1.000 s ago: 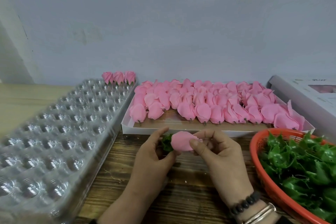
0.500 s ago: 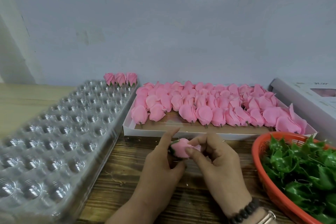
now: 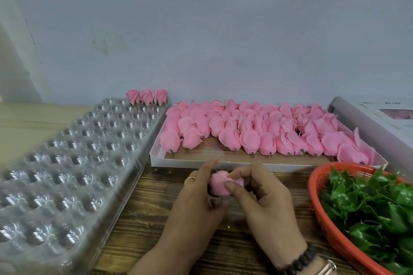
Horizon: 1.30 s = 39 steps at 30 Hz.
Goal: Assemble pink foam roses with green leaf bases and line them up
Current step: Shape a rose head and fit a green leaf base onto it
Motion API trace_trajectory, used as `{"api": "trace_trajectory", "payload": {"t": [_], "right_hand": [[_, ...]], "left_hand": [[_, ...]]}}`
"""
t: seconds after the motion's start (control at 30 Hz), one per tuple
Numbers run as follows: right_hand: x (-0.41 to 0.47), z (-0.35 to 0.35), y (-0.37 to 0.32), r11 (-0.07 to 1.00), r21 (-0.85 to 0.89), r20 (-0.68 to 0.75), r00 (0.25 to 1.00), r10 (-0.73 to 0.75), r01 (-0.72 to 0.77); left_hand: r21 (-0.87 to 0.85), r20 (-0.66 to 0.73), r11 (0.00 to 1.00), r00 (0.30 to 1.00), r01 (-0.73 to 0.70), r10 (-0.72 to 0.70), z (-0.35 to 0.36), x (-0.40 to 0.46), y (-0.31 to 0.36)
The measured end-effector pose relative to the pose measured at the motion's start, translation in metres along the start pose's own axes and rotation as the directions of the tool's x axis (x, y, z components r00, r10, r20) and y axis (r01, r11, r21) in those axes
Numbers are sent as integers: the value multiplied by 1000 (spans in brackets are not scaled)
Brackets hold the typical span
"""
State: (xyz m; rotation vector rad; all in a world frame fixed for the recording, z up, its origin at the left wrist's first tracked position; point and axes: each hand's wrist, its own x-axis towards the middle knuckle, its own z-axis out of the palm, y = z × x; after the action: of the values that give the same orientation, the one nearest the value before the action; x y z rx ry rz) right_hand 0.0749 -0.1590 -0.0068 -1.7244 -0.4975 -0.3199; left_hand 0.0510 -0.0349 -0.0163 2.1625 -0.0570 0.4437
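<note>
Both hands' grip, left hand [image 3: 196,196] and right hand [image 3: 261,194], pinches one pink rose [image 3: 220,185] at lower centre, seating its leaf base I'd guess; next it joins the finished row [image 3: 146,96] upper left.

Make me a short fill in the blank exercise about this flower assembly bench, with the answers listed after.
1. Both hands, the left hand and the right hand, hold one ____ foam rose.
2. The green leaf bases are piled in an ____ basket.
3. At the far end of the clear plastic tray stand ____ finished roses.
4. The loose rose heads lie in a shallow ____ box.

Answers: pink; orange; three; white
</note>
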Motion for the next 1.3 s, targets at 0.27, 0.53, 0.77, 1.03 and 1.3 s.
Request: {"api": "trace_trajectory", "payload": {"t": [0.27,0.53,0.77,1.03,1.3], "right_hand": [[-3,3,-7,998,4,103,992,-70,70],[-3,3,-7,968,-81,248,946,-210,237],[-3,3,-8,935,-130,252,923,-291,330],[-5,3,-4,970,-133,18,979,-203,204],[-9,15,-1,978,-151,203,972,-115,147]], "left_hand": [[-34,-34,998,998,52,-53,-4,1,0],[-143,30,989,999,36,-32,-1,-1,7],[-209,52,978,999,17,-6,-3,0,11],[-735,-13,646,949,205,-316,-8,5,13],[-920,224,230,906,318,-359,-3,2,22]]}}
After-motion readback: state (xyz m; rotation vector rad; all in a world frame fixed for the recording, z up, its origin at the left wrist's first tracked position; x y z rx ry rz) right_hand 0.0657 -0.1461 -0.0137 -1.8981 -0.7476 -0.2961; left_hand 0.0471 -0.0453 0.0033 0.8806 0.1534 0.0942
